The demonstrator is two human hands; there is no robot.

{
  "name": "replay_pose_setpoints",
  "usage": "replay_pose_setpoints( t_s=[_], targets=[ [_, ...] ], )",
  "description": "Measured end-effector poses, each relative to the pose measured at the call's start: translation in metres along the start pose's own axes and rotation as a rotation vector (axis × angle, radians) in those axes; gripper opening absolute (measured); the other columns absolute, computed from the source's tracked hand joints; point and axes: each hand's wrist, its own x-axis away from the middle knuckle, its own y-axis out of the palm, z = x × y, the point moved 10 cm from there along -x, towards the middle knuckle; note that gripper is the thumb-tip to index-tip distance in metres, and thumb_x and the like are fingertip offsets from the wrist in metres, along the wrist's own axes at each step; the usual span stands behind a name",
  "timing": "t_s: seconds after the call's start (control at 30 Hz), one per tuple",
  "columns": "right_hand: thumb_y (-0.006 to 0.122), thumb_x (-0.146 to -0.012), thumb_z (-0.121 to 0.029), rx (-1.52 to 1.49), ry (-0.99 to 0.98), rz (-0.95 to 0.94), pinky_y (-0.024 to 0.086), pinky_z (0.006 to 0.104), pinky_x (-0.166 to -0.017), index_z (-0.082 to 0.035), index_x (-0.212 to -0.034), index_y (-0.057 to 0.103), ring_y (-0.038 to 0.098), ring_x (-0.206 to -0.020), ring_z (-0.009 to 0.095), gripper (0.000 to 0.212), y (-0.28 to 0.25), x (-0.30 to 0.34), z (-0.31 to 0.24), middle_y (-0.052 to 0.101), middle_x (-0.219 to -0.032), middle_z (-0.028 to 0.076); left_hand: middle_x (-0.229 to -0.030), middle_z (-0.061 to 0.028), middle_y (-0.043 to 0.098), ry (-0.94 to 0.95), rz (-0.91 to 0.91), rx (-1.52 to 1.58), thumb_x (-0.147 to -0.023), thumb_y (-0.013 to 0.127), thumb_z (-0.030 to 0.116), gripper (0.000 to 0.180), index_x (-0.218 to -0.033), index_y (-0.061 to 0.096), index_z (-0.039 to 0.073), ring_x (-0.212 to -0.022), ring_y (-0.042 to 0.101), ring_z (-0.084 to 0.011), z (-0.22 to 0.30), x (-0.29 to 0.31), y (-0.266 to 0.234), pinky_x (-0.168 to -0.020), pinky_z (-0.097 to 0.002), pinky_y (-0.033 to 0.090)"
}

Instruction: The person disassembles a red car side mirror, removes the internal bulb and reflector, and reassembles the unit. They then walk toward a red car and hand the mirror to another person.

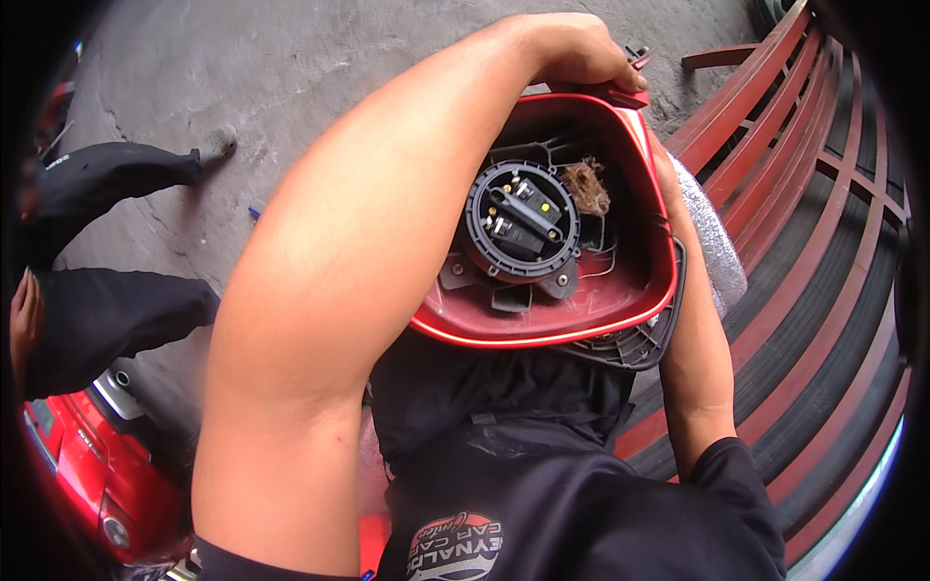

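A red car side mirror housing (pixel 666 266) rests against my lap, its open side facing up and no glass in it. Inside sits a round black adjuster unit (pixel 523 221) beside a clump of brown fibre (pixel 587 187). My left hand (pixel 589 56) reaches over the far edge, its fingers bent and closed around a small dark and red piece I cannot make out. Along the housing's right side, my right hand (pixel 663 172) holds it from outside; its fingers are hidden behind the shell. A black mounting base (pixel 647 351) shows under the near right edge.
Red metal slats (pixel 775 145) run along the right, with silvery wrap (pixel 717 247) beside my right forearm. To the left, another person's dark-trousered legs (pixel 116 184) stretch over the grey concrete floor (pixel 242 68). A red car (pixel 107 474) appears at the lower left.
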Motion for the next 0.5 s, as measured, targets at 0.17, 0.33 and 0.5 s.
replay_pose_setpoints(
  t_s=[0.17, 0.33, 0.5],
  targets=[
    [0.053, -0.108, -0.042, -0.104, 0.007, -0.090, 0.063, 0.0367, -0.086, 0.000, -0.136, 0.058, 0.075, -0.098, 0.024, 0.051, -0.004, -0.001, 0.001, 0.072, -0.121, 0.018, -0.088, -0.0173, 0.075, -0.055, 0.065, -0.126, -0.090, 0.076, 0.050, 0.052, -0.098, 0.080, -0.002, -0.081, 0.071, -0.0242, 0.005, 0.000, -0.009, -0.077, -0.0400, 0.054],
    [0.045, -0.109, -0.049, -0.162, 0.028, -0.093, 0.059, 0.0428, -0.097, 0.000, -0.141, 0.055, 0.072, -0.109, 0.027, 0.058, 0.001, 0.003, 0.005, 0.069, -0.126, 0.020, -0.084, -0.0184, 0.075, -0.058, 0.027, -0.123, -0.086, 0.077, 0.059, 0.064, -0.097, 0.079, -0.004, -0.079, 0.071, -0.0253, 0.008, -0.009, 0.003, -0.076, -0.0411, 0.055],
    [0.040, -0.109, -0.055, -0.324, 0.072, -0.152, 0.058, 0.0454, -0.099, 0.005, -0.138, 0.055, 0.070, -0.114, 0.031, 0.068, -0.023, 0.003, 0.019, 0.067, -0.130, 0.024, -0.120, -0.0195, 0.072, -0.054, -0.255, 0.051, -0.086, 0.079, 0.051, 0.072, -0.133, 0.065, -0.002, -0.110, 0.069, -0.0268, 0.011, -0.004, 0.029, -0.098, -0.0391, 0.052]
  ],
)
